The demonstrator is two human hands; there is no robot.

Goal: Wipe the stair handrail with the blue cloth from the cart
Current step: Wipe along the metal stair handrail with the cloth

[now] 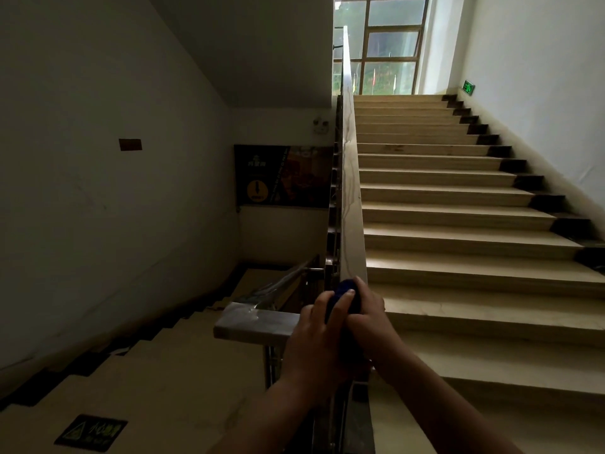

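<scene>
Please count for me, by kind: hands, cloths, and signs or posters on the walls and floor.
Hands: 2, left hand and right hand
Cloths: 1, blue cloth
Signs or posters: 4, exit sign, poster, wall plaque, floor sign
Total: 7

1. Cloth [343, 294]: mostly covered by both hands; only a dark-blue bunch shows.
2. Rail [350, 198] beneath the hands: hidden.
3. Forearms: cut off at the bottom edge.
4. Poster [281, 175] and floor sign [91, 432]: text too dim to read.
</scene>
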